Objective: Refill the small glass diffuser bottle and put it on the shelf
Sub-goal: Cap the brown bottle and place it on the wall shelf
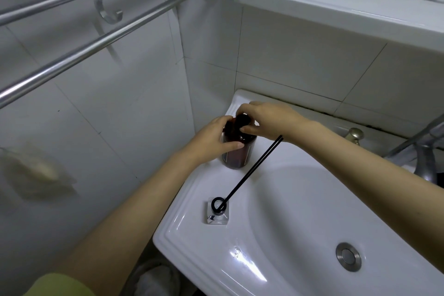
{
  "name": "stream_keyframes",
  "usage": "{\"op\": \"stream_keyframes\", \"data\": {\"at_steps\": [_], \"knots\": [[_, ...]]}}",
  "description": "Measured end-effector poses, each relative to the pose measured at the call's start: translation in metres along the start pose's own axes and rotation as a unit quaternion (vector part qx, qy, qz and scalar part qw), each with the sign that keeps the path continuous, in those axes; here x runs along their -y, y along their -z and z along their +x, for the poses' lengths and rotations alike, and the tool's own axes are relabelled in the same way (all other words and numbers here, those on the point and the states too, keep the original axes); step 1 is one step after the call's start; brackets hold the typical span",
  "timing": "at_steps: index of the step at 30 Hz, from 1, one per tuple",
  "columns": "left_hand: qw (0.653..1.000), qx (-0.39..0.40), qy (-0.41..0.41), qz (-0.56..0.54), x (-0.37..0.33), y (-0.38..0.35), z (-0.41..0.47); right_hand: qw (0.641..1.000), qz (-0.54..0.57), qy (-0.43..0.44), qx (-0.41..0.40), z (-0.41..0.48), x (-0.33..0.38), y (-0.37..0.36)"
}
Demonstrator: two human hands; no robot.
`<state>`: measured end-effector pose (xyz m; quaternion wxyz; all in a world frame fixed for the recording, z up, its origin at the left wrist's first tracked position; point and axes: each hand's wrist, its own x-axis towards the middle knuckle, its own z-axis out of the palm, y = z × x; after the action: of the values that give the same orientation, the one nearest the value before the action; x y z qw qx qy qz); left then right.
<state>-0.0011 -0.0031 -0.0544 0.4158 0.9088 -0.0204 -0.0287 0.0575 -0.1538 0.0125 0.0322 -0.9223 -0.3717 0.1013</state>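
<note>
Your left hand is wrapped around the amber refill bottle on the sink ledge; your right hand pinches its dark cap. Judged from this, the task is early: the cap is on, nothing is poured. The small glass diffuser bottle stands nearer you on the same ledge, well apart, with black reeds leaning out. Filling and shelving remain. The white shelf sits above, against tiled walls, towel rails at left

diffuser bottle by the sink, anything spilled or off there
No spill shows. The small glass diffuser bottle stands upright on the sink rim, close to its outer edge, with black reeds leaning far toward the basin, so a knock could tip it.
</note>
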Motion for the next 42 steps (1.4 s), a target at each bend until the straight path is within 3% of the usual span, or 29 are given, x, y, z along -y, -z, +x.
{"op": "stream_keyframes", "data": {"at_steps": [6, 12, 23, 25, 29, 42], "knots": [[1.000, 0.003, -0.001, -0.005, 0.001, 0.000, 0.000, 0.996, -0.042, -0.079, 0.026, 0.003, 0.002, -0.002], [1.000, 0.003, -0.001, -0.003, 0.002, -0.001, 0.001, 1.000, -0.011, 0.012, -0.001, -0.001, -0.001, -0.001], [1.000, 0.008, -0.003, -0.003, 0.001, -0.001, 0.000, 0.998, -0.006, -0.051, -0.030, 0.010, 0.002, -0.011], [1.000, 0.007, 0.002, -0.001, 0.002, -0.001, 0.000, 0.998, 0.042, -0.036, 0.003, 0.008, 0.000, -0.009], [1.000, 0.005, 0.002, -0.004, 0.002, -0.001, 0.000, 0.999, 0.022, 0.032, 0.009, 0.004, -0.006, -0.005], [1.000, -0.014, 0.003, -0.017, 0.000, -0.004, -0.002, 0.992, 0.113, 0.017, -0.054, 0.002, -0.006, -0.020]]}}
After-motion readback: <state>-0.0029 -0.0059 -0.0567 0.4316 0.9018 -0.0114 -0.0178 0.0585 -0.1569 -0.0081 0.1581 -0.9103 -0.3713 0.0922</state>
